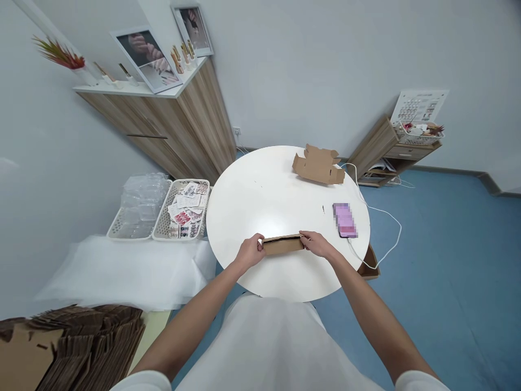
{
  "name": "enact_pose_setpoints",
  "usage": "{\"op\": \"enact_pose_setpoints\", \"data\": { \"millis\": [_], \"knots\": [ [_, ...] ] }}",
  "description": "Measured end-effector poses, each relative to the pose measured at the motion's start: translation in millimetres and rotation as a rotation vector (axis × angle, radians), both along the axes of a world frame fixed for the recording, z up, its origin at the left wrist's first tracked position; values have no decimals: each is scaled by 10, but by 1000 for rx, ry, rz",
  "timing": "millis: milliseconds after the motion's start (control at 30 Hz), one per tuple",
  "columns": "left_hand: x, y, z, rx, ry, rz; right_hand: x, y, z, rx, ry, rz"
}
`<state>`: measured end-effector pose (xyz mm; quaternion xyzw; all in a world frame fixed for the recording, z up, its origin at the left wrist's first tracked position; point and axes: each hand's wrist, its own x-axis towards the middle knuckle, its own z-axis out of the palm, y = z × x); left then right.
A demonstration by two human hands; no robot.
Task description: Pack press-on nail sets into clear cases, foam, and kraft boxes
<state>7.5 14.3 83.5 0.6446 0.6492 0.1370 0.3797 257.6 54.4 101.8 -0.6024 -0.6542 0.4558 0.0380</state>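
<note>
A small brown cardboard box (283,246) is held between my two hands above the near part of the round white table (244,190). A narrow dark gap runs along its upper edge. My left hand (251,252) grips the box's left end, thumb and fingers closed on it. At the other end, my right hand (316,244) pinches the upper right corner. What is inside the box cannot be seen. Farther back on the table lies an unfolded cardboard box blank (318,164) with its flaps spread.
A phone (345,220) with a white cable lies on the table's right side. White baskets (163,217) with printed cards and clear plastic packs stand at the left. Stacked flat cardboard (93,347) fills the lower left. A wooden cabinet (203,119) stands behind, a low shelf (378,146) right.
</note>
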Motion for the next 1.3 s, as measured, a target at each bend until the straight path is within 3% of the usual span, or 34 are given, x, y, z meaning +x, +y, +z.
{"op": "enact_pose_setpoints", "data": {
  "millis": [433,600,800,1033,1300],
  "knots": [
    [-8,19,-85,-22,-92,77,-8,37,-73,-14,9,-28],
    [-73,43,-66,28,-56,-26,-2,19,-69,6,39,-13],
    [-199,69,-105,122,-109,-134,42,-84,-70,172,76,65],
    [-166,-30,-255,167,-111,-8,30,-157,-120,230,80,19],
    [-140,13,-252,181,-154,16,20,-139,-136,232,94,11]
  ]
}}
